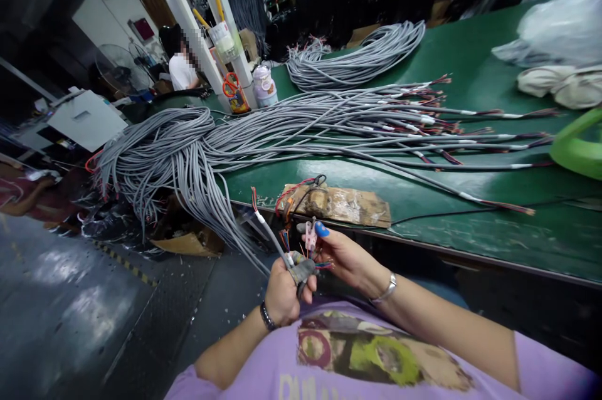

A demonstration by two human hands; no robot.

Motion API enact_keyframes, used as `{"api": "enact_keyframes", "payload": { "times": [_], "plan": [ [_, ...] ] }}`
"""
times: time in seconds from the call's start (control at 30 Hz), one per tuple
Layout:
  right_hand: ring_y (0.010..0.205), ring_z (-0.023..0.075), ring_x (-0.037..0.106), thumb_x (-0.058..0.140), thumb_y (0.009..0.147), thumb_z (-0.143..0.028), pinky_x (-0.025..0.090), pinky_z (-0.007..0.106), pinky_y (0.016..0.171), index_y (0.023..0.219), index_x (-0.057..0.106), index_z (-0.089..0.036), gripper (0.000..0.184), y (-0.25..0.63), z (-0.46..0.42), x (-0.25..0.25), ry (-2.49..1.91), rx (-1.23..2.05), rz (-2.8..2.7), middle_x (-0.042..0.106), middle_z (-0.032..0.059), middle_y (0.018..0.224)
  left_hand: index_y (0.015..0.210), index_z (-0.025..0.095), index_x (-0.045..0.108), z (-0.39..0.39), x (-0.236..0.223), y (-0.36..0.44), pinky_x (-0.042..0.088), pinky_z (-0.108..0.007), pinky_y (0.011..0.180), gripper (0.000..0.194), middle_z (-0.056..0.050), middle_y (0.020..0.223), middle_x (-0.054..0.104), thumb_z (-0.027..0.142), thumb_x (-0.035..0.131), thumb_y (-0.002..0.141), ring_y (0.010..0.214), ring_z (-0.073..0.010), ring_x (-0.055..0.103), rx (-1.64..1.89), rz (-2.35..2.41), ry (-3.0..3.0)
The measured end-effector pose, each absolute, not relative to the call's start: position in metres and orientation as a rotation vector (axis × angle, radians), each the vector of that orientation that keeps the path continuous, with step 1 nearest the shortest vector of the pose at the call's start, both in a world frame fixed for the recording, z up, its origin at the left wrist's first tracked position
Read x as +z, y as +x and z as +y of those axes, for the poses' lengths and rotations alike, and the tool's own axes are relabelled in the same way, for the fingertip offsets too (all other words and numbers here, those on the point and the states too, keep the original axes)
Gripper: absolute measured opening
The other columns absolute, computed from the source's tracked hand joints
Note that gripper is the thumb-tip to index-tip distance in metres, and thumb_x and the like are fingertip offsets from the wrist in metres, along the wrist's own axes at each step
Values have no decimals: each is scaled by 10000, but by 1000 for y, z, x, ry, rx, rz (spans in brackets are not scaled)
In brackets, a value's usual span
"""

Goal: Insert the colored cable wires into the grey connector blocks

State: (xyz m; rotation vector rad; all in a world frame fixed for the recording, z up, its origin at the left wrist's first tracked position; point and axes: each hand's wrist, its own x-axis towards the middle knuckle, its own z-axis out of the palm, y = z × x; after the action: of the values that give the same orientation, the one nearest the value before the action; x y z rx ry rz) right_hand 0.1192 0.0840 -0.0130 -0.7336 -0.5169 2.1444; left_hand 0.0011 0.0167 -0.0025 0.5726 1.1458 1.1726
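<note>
My left hand (283, 294), dark wrapping about its thumb, is closed around a grey cable (273, 236) near its stripped end. Thin coloured wires (323, 266) fan out from the fist, and another bared end sticks up beyond it. Close beside it, my right hand (345, 256) pinches a small pink piece (311, 237) between a blue-tipped thumb and the fingers. I cannot make out what kind of piece it is. Both hands are just in front of the table edge, near a worn wooden board (350, 204) with a red and a black wire on it.
Many grey cables (282, 121) lie across the green table (489, 243) and droop over its left side. Behind them rests a coiled bundle (357, 58). A bottle (264, 85) and orange-handled scissors (231, 84) stand by a white post. A green handle-like object (578, 146) is at right; a person (182, 71) sits behind.
</note>
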Motion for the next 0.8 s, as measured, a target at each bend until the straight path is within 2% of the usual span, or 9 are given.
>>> {"api": "enact_keyframes", "payload": {
  "times": [0.2, 0.4, 0.57, 0.8],
  "plan": [
    [586, 104, 551, 726, 708, -445, 422, 211, 521, 820, 681, -162, 308, 121, 83, -17, -708, 2175, -512, 647, 9, 681, 593, 164, 492, 16, -2, 2, 216, -159, 254, 320, 17, 389, 559, 373, 735, 590, 228, -56, 372, 1117, 1181, 596],
    [576, 108, 567, 614, 801, -469, 469, 220, 533, 772, 655, -162, 311, 126, 85, -12, -705, 2289, -451, 654, 32, 702, 613, 168, 489, 7, 2, -3, 215, -149, 258, 337, 17, 405, 571, 392, 740, 616, 239, -58, 396, 1100, 1161, 641],
    [568, 102, 548, 689, 757, -372, 463, 206, 515, 744, 654, -162, 213, 126, 86, -11, -722, 2147, -602, 626, 12, 662, 633, 160, 514, 6, -1, -4, 214, -145, 260, 310, 20, 424, 579, 385, 726, 648, 242, -49, 385, 1208, 1148, 624],
    [576, 105, 534, 689, 705, -537, 444, 226, 538, 749, 666, -147, 393, 124, 86, -22, -729, 1994, -742, 626, 20, 654, 641, 156, 526, 13, -5, -1, 225, -146, 266, 300, 21, 422, 571, 382, 724, 645, 247, -51, 390, 1247, 1112, 589]
  ]
}}
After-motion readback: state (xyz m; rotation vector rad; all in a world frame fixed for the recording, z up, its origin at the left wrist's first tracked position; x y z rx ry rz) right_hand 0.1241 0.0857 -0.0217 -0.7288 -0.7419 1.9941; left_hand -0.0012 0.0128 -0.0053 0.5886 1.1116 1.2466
